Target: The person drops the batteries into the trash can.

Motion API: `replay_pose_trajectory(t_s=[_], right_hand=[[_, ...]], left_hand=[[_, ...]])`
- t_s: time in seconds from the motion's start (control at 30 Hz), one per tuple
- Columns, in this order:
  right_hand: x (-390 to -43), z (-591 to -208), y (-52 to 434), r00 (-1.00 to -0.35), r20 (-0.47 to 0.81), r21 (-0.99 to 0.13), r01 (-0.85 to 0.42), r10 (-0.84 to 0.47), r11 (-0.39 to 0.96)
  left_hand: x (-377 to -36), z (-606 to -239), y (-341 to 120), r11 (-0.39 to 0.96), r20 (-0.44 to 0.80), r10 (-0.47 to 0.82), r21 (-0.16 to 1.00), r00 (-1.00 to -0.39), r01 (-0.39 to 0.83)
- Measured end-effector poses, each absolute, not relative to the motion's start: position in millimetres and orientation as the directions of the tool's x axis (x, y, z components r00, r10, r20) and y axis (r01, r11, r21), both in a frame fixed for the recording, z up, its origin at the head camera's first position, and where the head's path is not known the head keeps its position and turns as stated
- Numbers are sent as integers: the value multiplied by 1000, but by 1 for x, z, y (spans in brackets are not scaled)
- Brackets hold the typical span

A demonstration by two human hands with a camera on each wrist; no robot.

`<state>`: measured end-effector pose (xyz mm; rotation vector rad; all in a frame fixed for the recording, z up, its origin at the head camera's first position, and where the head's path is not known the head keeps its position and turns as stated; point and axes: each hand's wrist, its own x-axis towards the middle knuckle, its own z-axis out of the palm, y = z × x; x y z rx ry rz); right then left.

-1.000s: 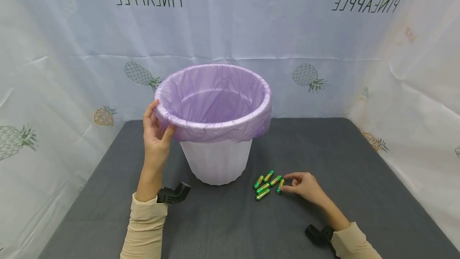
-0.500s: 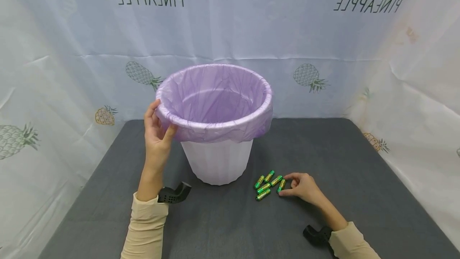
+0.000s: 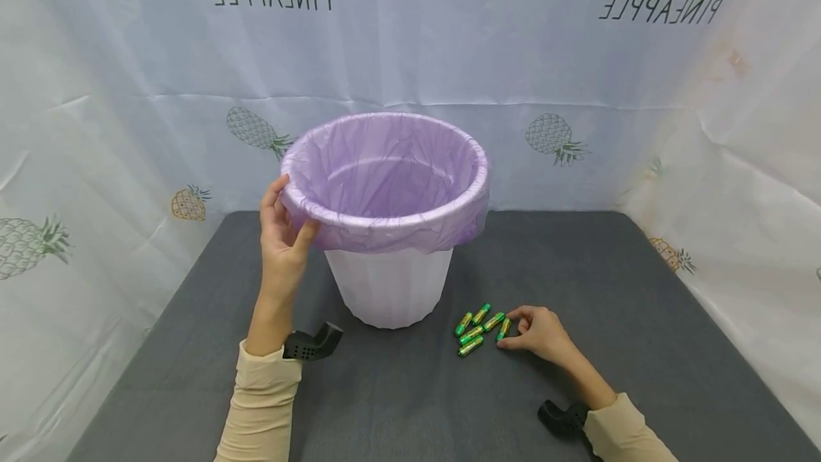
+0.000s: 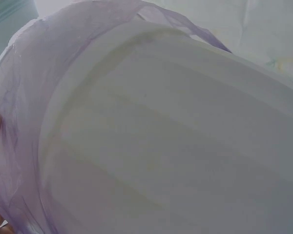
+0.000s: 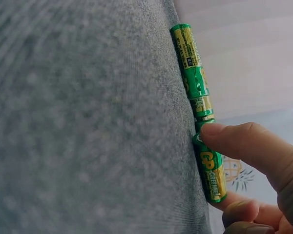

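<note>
Left hand (image 3: pixel 282 234) grips rim of lined bin (image 3: pixel 385 219). Right of bin, right hand (image 3: pixel 539 334) pinches nearest battery (image 3: pixel 503 328); five batteries (image 3: pixel 474 328) on table, bin looks empty.

A white bin (image 3: pixel 388 287) lined with a purple bag (image 3: pixel 385 177) stands upright on the grey tabletop (image 3: pixel 577 262). The left hand (image 3: pixel 282 234) grips the bin's rim on its left side, thumb over the folded bag edge. Just right of the bin's base lie five green batteries (image 3: pixel 477 328) in a loose cluster. The right hand (image 3: pixel 539 334) rests on the tabletop beside them, its fingertips touching, perhaps pinching, the battery farthest from the bin (image 3: pixel 503 328). Behind the bin hangs a pale cloth (image 3: pixel 160 91) printed with pineapples.
</note>
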<state>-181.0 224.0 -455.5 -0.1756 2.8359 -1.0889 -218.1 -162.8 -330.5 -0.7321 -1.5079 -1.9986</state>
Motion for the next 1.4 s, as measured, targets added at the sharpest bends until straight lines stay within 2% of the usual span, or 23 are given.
replay_pose_trajectory(t_s=[0.87,1.13,1.4], right_hand=[[-191,-422,226,-974,25,-726,-173,-226,666],[-190,-400,223,-958,73,-782,-227,-276,580],[-191,-378,224,-955,84,-827,-226,-285,514]], left_hand=[[-217,-330,-162,-234,672,-99,701,-734,674],[-216,-328,-162,-233,667,-106,704,-737,671],[-215,-329,-162,-238,663,-102,708,-741,666]])
